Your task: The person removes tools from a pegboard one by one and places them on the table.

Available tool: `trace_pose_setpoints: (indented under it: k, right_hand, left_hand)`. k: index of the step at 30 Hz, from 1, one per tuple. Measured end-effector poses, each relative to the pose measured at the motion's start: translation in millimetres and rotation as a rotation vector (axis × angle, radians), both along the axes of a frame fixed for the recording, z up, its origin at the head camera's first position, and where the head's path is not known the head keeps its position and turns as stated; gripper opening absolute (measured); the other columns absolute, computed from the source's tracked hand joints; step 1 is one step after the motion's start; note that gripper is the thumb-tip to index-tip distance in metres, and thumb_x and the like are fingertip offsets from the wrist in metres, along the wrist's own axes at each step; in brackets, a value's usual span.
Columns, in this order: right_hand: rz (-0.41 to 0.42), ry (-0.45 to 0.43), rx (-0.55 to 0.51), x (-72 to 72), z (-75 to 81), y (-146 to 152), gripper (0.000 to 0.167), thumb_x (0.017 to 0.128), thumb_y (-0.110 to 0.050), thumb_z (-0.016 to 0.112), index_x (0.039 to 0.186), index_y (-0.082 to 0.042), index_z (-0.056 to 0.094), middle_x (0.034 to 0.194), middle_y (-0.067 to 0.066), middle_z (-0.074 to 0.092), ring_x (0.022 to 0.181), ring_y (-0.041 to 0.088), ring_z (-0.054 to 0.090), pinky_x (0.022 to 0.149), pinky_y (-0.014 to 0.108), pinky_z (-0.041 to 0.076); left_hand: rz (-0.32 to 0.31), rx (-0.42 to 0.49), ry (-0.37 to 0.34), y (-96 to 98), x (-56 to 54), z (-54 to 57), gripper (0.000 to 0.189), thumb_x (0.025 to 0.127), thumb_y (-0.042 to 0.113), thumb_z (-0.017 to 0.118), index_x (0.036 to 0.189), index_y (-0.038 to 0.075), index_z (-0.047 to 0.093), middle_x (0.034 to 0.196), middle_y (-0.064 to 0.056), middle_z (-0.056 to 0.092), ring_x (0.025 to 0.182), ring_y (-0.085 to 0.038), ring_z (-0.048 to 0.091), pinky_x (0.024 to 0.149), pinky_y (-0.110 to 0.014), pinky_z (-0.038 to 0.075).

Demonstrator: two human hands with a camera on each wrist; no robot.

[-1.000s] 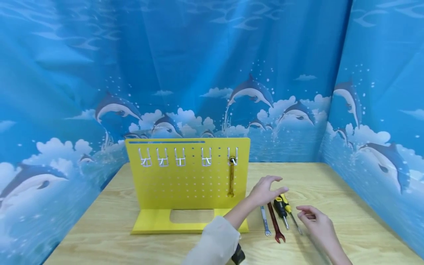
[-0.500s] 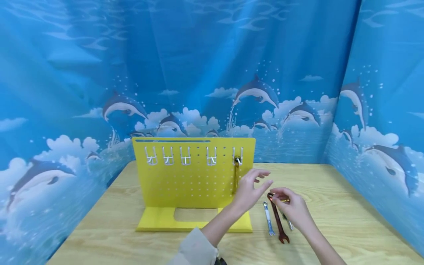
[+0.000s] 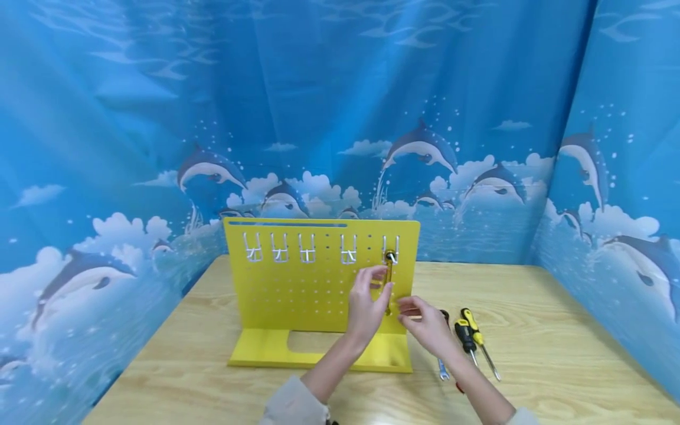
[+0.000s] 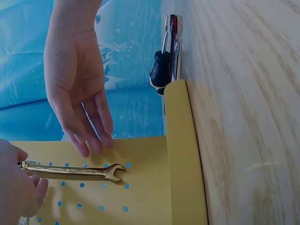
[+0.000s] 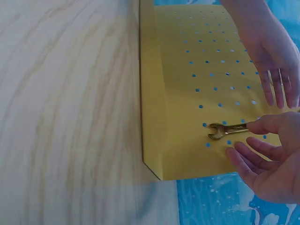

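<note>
A gold wrench (image 3: 389,275) hangs by its ring end from the rightmost hook of the yellow pegboard (image 3: 319,295). To its left my left hand (image 3: 365,307) is raised, fingers spread, thumb tip right at the wrench shaft. In the left wrist view, the wrench (image 4: 75,172) runs past that hand's (image 4: 16,187) thumb and fingers. My right hand (image 3: 427,324) is at the board's right edge, fingers loosely bent with nothing between them. The right wrist view shows its thumb overlapping the wrench (image 5: 232,129), whose jaw end points down the board.
Several white hooks (image 3: 307,254) line the board's top. Right of the board lie a black-handled screwdriver (image 3: 465,336), a yellow-handled screwdriver (image 3: 475,330) and a blue wrench (image 3: 443,370). A red wrench (image 3: 459,387) is mostly hidden under my right forearm. Blue dolphin curtains enclose the table (image 3: 558,342).
Both hands have moved left from the tools on the table to the gold wrench at the pegboard. The view has shifted slightly left, and the screwdrivers show again.
</note>
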State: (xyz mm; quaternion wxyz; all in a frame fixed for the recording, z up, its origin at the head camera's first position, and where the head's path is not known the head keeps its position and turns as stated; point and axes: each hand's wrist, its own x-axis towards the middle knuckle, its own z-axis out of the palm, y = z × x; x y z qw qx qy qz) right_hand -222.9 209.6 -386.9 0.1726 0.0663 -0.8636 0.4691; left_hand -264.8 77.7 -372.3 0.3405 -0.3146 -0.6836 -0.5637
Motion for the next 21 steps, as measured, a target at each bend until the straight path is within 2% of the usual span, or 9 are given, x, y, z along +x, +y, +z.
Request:
trace_pose_setpoints:
  k: [7,12,19,21]
  right_hand:
    - [-0.003,0.047,0.01,-8.4,-11.2,-10,0.028,0.077,0.01,0.064,0.104,0.007,0.059,0.088,0.012,0.063,0.083,0.027,0.061,0.071,0.032,0.053]
    - [-0.014,0.051,0.035,-12.1,-13.7,-13,0.025,0.077,0.008,0.065,0.102,0.004,0.062,0.085,0.008,0.062,0.079,0.023,0.06,0.069,0.031,0.053]
    - [-0.003,0.056,0.036,-15.0,-15.8,-19,0.02,0.076,0.008,0.066,0.095,0.003,0.063,0.087,0.007,0.063,0.08,0.024,0.06,0.072,0.035,0.053]
    - [0.005,0.056,0.036,-13.9,-16.3,-20,0.019,0.076,0.009,0.066,0.094,0.002,0.063,0.086,0.006,0.064,0.079,0.024,0.061,0.072,0.035,0.052]
  left_hand:
    - [0.029,-0.034,-0.085,4.4,-2.9,-1.5,0.048,0.08,-0.005,0.065,0.125,0.004,0.049,0.105,-0.01,0.053,0.091,-0.023,0.056,0.078,-0.027,0.051]
    - [0.042,-0.046,-0.145,6.8,-3.7,0.5,0.054,0.08,-0.007,0.064,0.129,0.007,0.047,0.104,-0.008,0.052,0.091,-0.021,0.055,0.076,-0.025,0.051]
    - [0.012,-0.025,-0.255,8.6,-5.8,3.4,0.058,0.082,-0.006,0.062,0.133,0.012,0.04,0.1,-0.004,0.055,0.086,-0.015,0.056,0.073,-0.021,0.05]
    - [0.013,-0.025,-0.265,8.8,-6.2,4.3,0.06,0.082,-0.007,0.061,0.134,0.013,0.039,0.098,-0.004,0.055,0.083,-0.015,0.056,0.071,-0.021,0.05]
